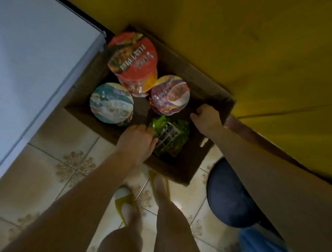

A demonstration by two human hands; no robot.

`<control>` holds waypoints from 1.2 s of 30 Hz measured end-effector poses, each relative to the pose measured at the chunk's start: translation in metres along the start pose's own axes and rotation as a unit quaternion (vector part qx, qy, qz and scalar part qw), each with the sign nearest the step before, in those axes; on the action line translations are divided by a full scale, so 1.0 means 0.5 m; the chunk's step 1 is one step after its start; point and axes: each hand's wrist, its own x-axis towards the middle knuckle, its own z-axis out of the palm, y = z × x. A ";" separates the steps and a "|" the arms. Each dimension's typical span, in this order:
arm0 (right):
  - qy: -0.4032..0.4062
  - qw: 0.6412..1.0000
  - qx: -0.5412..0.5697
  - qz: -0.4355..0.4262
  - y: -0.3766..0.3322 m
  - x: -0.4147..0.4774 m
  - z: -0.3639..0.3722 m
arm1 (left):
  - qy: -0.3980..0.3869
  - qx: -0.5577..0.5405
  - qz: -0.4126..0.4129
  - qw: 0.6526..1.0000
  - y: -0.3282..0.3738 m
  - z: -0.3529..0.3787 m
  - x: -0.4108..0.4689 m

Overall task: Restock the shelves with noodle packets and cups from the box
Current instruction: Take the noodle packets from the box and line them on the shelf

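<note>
An open cardboard box (203, 87) stands on the tiled floor below me. Inside it are a red noodle cup (134, 58) at the far end, a teal cup (111, 103) on the left and a purple cup (170, 95) on the right. A green noodle packet (170, 136) lies at the near end. My left hand (136, 140) is closed on the packet's left edge, over the box's near left wall. My right hand (206, 117) grips the box's right rim.
A white appliance (25, 66) stands close on the left of the box. A yellow wall or cabinet face (253, 41) runs along the right. A dark blue round stool (229, 194) sits near my right arm. My feet in yellow sandals (125, 203) stand on the tiles.
</note>
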 end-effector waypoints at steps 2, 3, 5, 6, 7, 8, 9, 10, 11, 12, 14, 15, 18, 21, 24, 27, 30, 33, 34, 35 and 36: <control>-0.006 0.999 0.027 0.028 0.027 0.043 0.052 | -0.028 -0.016 -0.014 0.999 -0.009 0.063 0.046; -0.008 0.998 0.039 0.041 0.040 0.064 0.075 | -0.040 -0.023 -0.017 0.999 -0.013 0.096 0.069; -0.019 0.996 0.050 0.067 0.068 0.105 0.117 | -0.072 -0.017 -0.011 0.997 -0.017 0.153 0.113; -0.029 0.995 0.050 0.080 0.081 0.124 0.136 | -0.089 -0.010 -0.007 0.996 -0.018 0.178 0.135; -0.038 0.994 0.046 0.092 0.094 0.143 0.155 | -0.104 0.000 -0.002 0.995 -0.018 0.201 0.156; -0.044 0.993 0.038 0.102 0.105 0.160 0.172 | -0.113 0.007 0.001 0.994 -0.019 0.223 0.176; -0.047 0.992 0.032 0.111 0.113 0.176 0.188 | -0.118 0.011 0.002 0.993 -0.020 0.242 0.195; -0.048 0.991 0.028 0.120 0.120 0.191 0.200 | -0.123 0.016 0.002 0.992 -0.020 0.258 0.211; -0.050 0.990 0.027 0.128 0.126 0.207 0.211 | -0.126 0.024 0.004 0.992 -0.019 0.273 0.226; -0.052 0.989 0.026 0.133 0.131 0.221 0.220 | -0.128 0.033 0.011 0.991 -0.017 0.288 0.238; -0.064 0.988 0.015 0.141 0.136 0.249 0.235 | -0.126 0.063 0.045 0.989 -0.008 0.311 0.259; -0.067 0.988 0.006 0.142 0.139 0.263 0.243 | -0.121 0.081 0.070 0.987 -0.003 0.321 0.268; -0.071 0.988 -0.002 0.139 0.145 0.293 0.264 | -0.112 0.117 0.141 0.977 0.005 0.343 0.292; -0.085 0.989 0.001 0.122 0.149 0.312 0.281 | -0.130 0.142 0.176 0.965 0.001 0.363 0.314; -0.095 0.989 0.009 0.111 0.154 0.322 0.290 | -0.136 0.140 0.165 0.967 0.003 0.377 0.324; -0.095 0.990 0.001 0.106 0.158 0.326 0.292 | -0.170 0.164 0.162 0.958 0.012 0.365 0.322; -0.078 0.992 -0.020 0.101 0.154 0.314 0.282 | -0.186 0.169 0.132 0.959 0.007 0.342 0.312; -0.076 0.993 -0.023 0.091 0.146 0.291 0.270 | -0.179 0.157 0.096 0.967 -0.004 0.319 0.290; -0.074 0.993 -0.022 0.087 0.141 0.279 0.264 | -0.177 0.157 0.088 0.968 -0.008 0.308 0.280; -0.072 0.994 -0.018 0.085 0.136 0.266 0.258 | -0.176 0.156 0.083 0.968 -0.010 0.297 0.267; -0.069 0.994 -0.009 0.084 0.130 0.252 0.251 | -0.173 0.151 0.078 0.970 -0.013 0.285 0.252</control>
